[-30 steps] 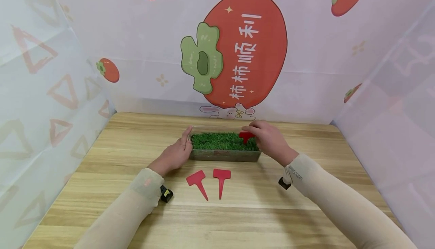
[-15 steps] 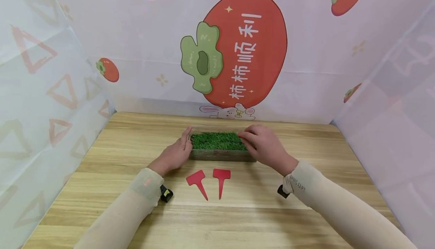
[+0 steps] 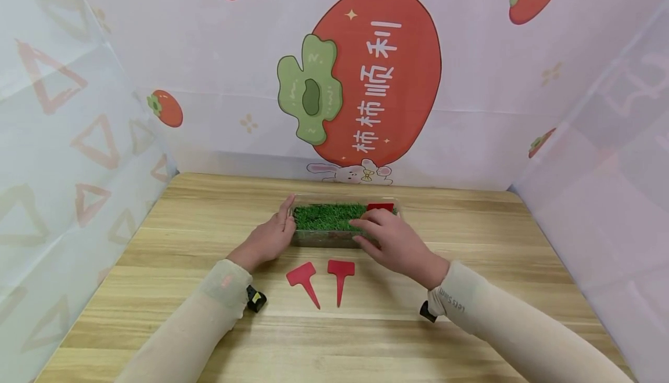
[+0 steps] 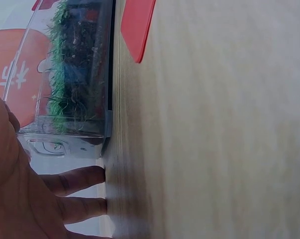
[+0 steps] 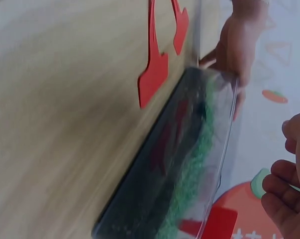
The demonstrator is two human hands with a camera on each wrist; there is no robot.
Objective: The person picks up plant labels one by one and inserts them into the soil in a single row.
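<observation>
Red T-shaped plastic marker (image 3: 301, 274) and twin marker (image 3: 341, 269) lie on wood-grain table (image 3: 360, 336). Beyond: right hand (image 3: 396, 246), loosely bent, holding nothing; left hand (image 3: 268, 238), straight-fingered, against clear plastic box's (image 3: 321, 239) left end, green artificial grass (image 3: 328, 216) inside. Red upright marker (image 3: 380, 205) at right end, stem hidden, maybe shallow; brushing knuckles could tip it.

Table (image 3: 334, 345) with box (image 3: 326, 239), red tags (image 3: 341, 268)

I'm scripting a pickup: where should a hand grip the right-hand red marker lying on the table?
Probably pinch the broad head from above by its short side edges: the red marker lies flat, tapering stem away from the box.
</observation>
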